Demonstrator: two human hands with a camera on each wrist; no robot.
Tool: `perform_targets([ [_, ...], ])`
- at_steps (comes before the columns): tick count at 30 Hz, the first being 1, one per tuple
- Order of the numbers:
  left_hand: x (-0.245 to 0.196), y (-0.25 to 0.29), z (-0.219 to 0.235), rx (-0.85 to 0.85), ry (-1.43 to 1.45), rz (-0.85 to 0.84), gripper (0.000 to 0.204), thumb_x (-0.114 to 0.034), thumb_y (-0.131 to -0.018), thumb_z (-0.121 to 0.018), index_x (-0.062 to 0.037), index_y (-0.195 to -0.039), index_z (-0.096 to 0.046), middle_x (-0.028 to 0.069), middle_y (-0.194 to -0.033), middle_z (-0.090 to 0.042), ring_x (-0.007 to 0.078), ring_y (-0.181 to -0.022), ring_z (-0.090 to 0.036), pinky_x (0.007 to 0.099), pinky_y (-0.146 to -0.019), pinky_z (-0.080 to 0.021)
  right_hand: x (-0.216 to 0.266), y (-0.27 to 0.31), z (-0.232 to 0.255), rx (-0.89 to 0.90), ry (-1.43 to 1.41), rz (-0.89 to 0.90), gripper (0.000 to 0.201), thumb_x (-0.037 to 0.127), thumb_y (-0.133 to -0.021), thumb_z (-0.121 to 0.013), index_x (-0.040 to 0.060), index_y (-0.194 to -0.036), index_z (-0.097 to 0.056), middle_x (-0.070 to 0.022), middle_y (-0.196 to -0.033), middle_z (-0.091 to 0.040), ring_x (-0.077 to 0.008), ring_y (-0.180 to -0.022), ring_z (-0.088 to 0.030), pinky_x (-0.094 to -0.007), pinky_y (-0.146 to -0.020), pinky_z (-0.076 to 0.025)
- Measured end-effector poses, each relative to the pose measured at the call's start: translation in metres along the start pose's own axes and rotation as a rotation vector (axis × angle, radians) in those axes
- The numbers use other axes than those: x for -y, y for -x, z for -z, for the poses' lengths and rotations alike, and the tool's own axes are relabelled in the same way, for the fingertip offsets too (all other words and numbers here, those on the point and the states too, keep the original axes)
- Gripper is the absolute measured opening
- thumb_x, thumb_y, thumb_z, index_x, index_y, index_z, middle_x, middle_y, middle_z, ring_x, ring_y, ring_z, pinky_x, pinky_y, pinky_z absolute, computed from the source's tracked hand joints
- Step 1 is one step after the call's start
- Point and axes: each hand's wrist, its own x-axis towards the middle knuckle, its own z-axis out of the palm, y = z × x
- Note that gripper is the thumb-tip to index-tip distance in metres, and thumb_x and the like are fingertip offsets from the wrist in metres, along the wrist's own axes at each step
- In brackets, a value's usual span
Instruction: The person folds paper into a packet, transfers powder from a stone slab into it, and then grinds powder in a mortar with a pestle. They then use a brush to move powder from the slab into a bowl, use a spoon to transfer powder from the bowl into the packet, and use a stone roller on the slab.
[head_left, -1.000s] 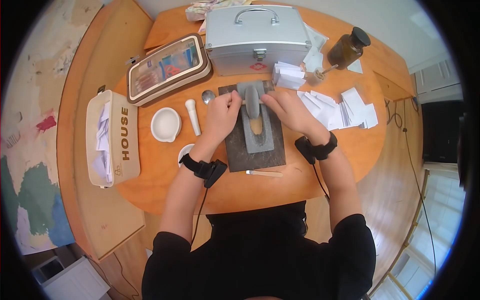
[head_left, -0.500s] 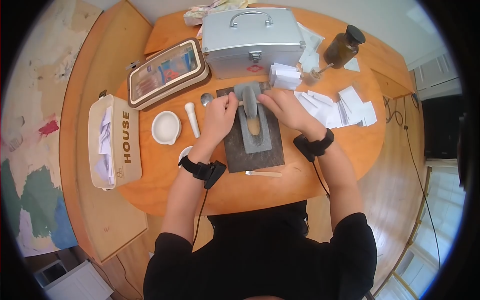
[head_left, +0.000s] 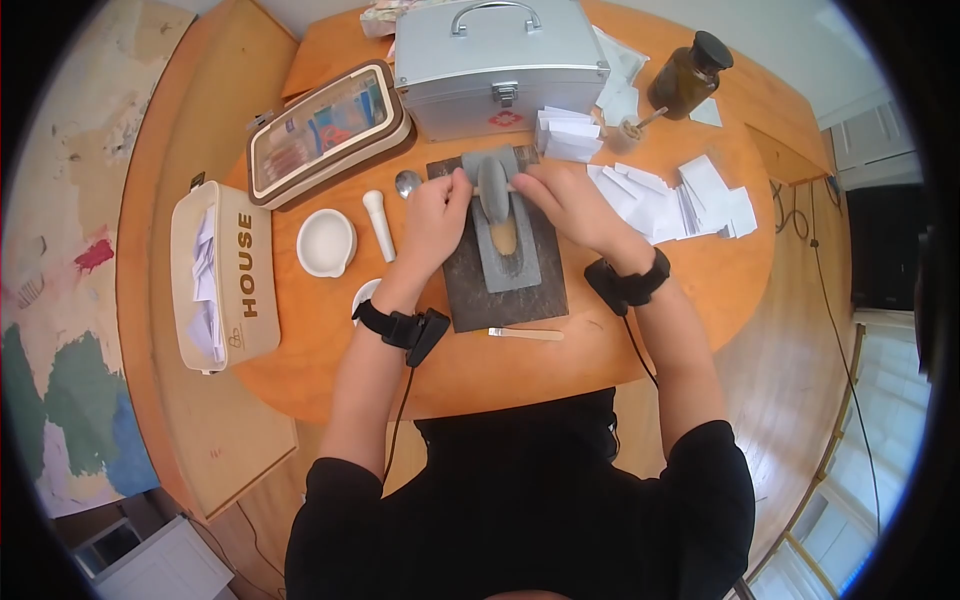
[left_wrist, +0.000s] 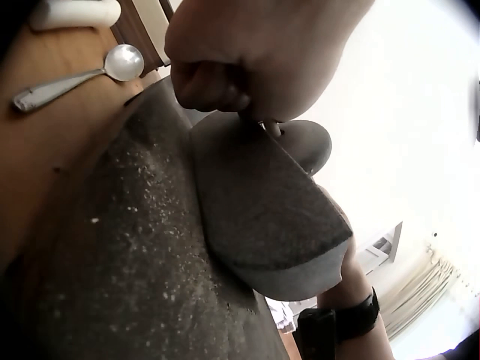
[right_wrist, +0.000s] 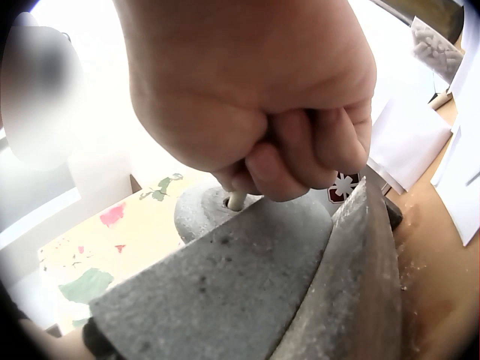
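Note:
A grey stone wheel [head_left: 493, 190] stands upright in the groove of a long stone trough [head_left: 512, 272], where tan powder [head_left: 503, 238] lies in front of it. The left hand [head_left: 438, 215] grips the wheel's axle on the left side, its fingers curled. On the other side the right hand [head_left: 575, 205] grips the axle's right end. The left wrist view shows the left fist [left_wrist: 240, 60] above the trough [left_wrist: 262, 202]; in the right wrist view the right fist [right_wrist: 262, 105] closes by the pale axle [right_wrist: 236, 200] at the wheel's hub. A dark board [head_left: 460, 300] lies under the trough.
Left are a HOUSE bin [head_left: 250, 290], mortar [head_left: 326, 243], pestle [head_left: 379, 225] and spoon [head_left: 407, 183]. Behind stand a silver case [head_left: 500, 70] and lidded box [head_left: 325, 130]. Right are papers [head_left: 650, 205] and a brown bottle [head_left: 684, 82]. A brush [head_left: 530, 334] lies in front.
Both hands keep their grip on the axle. The wheel sits slightly farther back along the trough, and the head view has shifted a little.

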Motion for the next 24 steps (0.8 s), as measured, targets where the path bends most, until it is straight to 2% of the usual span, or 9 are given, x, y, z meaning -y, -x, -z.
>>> perform_targets([
  [1, 0.001, 0.0, 0.0, 0.001, 0.01, -0.003, 0.045, -0.029, -0.102, -0.047, 0.0052, -0.073, -0.055, 0.0113, -0.052, -0.041, 0.0154, -0.049, -0.038, 0.036, -0.049, -0.033, 0.003, -0.001, 0.002, 0.018, 0.026, -0.03, 0.036, 0.031, -0.1, -0.051, 0.0006, -0.084, -0.062, -0.023, -0.077, -0.063, -0.0431, -0.076, -0.059, -0.0478, -0.066, -0.046],
  [4, -0.011, 0.024, 0.001, 0.028, 0.031, 0.046, 0.044, -0.028, -0.102, -0.048, 0.0051, -0.074, -0.055, 0.0113, -0.053, -0.04, 0.0142, -0.049, -0.036, 0.0356, -0.049, -0.033, 0.014, 0.017, 0.005, 0.122, 0.017, -0.107, 0.036, 0.032, -0.1, -0.05, 0.0006, -0.085, -0.062, -0.023, -0.076, -0.062, -0.0434, -0.076, -0.059, -0.0481, -0.066, -0.045],
  [7, -0.027, 0.055, 0.004, 0.075, 0.037, 0.059, 0.043, -0.027, -0.102, -0.048, 0.0045, -0.074, -0.054, 0.0119, -0.055, -0.038, 0.0143, -0.05, -0.035, 0.0351, -0.049, -0.033, 0.027, 0.042, 0.01, 0.23, 0.03, -0.163, 0.031, 0.025, -0.1, -0.051, -0.0025, -0.087, -0.058, -0.0249, -0.072, -0.055, -0.0415, -0.068, -0.053, -0.0417, -0.061, -0.041],
  [10, -0.028, 0.057, 0.004, 0.053, 0.04, 0.041, 0.043, -0.027, -0.102, -0.047, 0.004, -0.073, -0.054, 0.012, -0.056, -0.036, 0.0145, -0.052, -0.035, 0.0355, -0.05, -0.034, 0.028, 0.039, 0.014, 0.26, 0.073, -0.123, 0.03, 0.025, -0.1, -0.051, -0.0025, -0.092, -0.06, -0.025, -0.076, -0.058, -0.0412, -0.071, -0.055, -0.0407, -0.063, -0.042],
  [13, -0.006, 0.023, 0.004, 0.057, -0.008, -0.008, 0.044, -0.028, -0.102, -0.047, 0.0038, -0.072, -0.053, 0.0128, -0.056, -0.036, 0.0146, -0.052, -0.035, 0.0362, -0.05, -0.035, 0.002, 0.014, 0.004, 0.125, -0.054, -0.028, 0.035, 0.032, -0.101, -0.049, -0.0003, -0.095, -0.063, -0.0238, -0.079, -0.062, -0.0421, -0.079, -0.06, -0.0446, -0.069, -0.046],
  [16, -0.005, 0.0, 0.01, 0.075, -0.05, -0.009, 0.047, -0.03, -0.102, -0.047, 0.0044, -0.07, -0.051, 0.0112, -0.055, -0.037, 0.014, -0.051, -0.035, 0.0361, -0.05, -0.034, -0.007, -0.002, 0.001, 0.064, -0.19, -0.018, 0.036, 0.031, -0.101, -0.049, -0.0021, -0.101, -0.064, -0.0234, -0.081, -0.063, -0.0402, -0.078, -0.06, -0.0418, -0.07, -0.047],
  [19, -0.008, 0.012, 0.01, 0.129, -0.013, 0.066, 0.046, -0.03, -0.101, -0.048, 0.0045, -0.07, -0.052, 0.0078, -0.053, -0.038, 0.0126, -0.051, -0.035, 0.0339, -0.049, -0.033, 0.013, 0.013, 0.007, 0.164, -0.163, -0.113, 0.036, 0.03, -0.101, -0.05, -0.0034, -0.103, -0.064, -0.0219, -0.08, -0.063, -0.0386, -0.074, -0.058, -0.0405, -0.069, -0.046],
  [22, -0.021, 0.049, 0.006, 0.069, 0.055, 0.003, 0.043, -0.027, -0.101, -0.05, 0.0041, -0.073, -0.054, 0.0069, -0.053, -0.038, 0.0123, -0.051, -0.035, 0.0325, -0.048, -0.033, 0.011, 0.04, 0.005, 0.186, -0.079, -0.07, 0.034, 0.028, -0.101, -0.051, -0.0032, -0.1, -0.064, -0.0223, -0.078, -0.062, -0.0379, -0.071, -0.056, -0.0398, -0.068, -0.045],
  [24, -0.023, 0.061, 0.004, 0.049, 0.065, 0.007, 0.04, -0.026, -0.101, -0.05, 0.0037, -0.074, -0.055, 0.0069, -0.053, -0.039, 0.0125, -0.051, -0.035, 0.032, -0.048, -0.032, 0.024, 0.041, 0.011, 0.291, -0.085, -0.165, 0.033, 0.028, -0.1, -0.052, -0.0024, -0.097, -0.063, -0.0228, -0.075, -0.059, -0.0376, -0.069, -0.055, -0.0396, -0.065, -0.044],
])
